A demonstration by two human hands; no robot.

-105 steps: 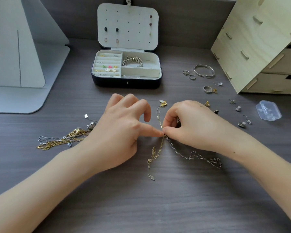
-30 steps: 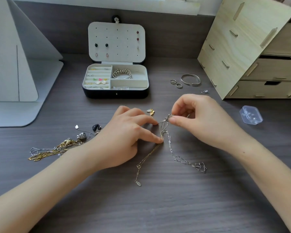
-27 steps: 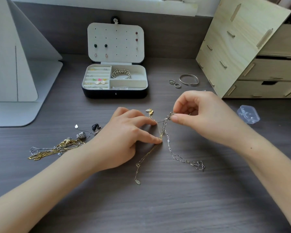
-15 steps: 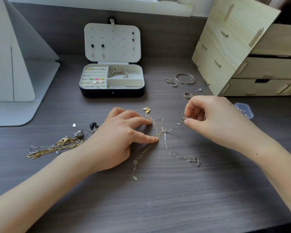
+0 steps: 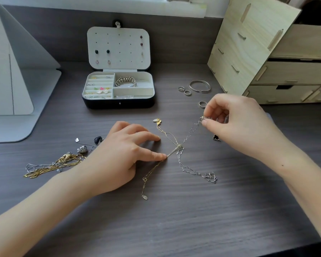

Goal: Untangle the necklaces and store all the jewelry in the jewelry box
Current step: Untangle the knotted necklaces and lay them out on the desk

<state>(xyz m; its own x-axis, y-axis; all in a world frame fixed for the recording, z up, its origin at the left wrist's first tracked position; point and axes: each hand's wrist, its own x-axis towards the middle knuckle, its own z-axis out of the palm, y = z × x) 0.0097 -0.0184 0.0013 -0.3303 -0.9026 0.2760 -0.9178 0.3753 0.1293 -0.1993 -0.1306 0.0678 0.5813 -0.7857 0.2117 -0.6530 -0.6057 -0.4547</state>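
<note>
A person's left hand [image 5: 119, 154] lies low on a dark wood-grain desk [image 5: 174, 219], fingers straight. Its index fingertip [image 5: 162, 156] presses a thin gold chain necklace [image 5: 152, 173] to the surface just beside the knot [image 5: 179, 147] where it tangles with a silver link-chain necklace [image 5: 191, 168]. The right hand [image 5: 237, 125], raised above the desk, pinches one end of the silver link-chain necklace between thumb and forefinger, and the chain runs straight from the knot to that pinch. Its other end lies loose on the desk. A small oval tag [image 5: 145, 197] ends the gold chain, any marking too small to read. Behind the hands stands an open black jewelry box with cream lining [image 5: 119, 103], with earrings pinned in its lid [image 5: 119, 47] and a beaded bracelet [image 5: 126, 82] in its rear right compartment. A tangled heap of gold and silver chains [image 5: 52, 166] lies left of the left hand. A silver open bangle [image 5: 199, 86] and three silver rings [image 5: 187, 92] lie near a pale plywood drawer unit [image 5: 248, 43].
</note>
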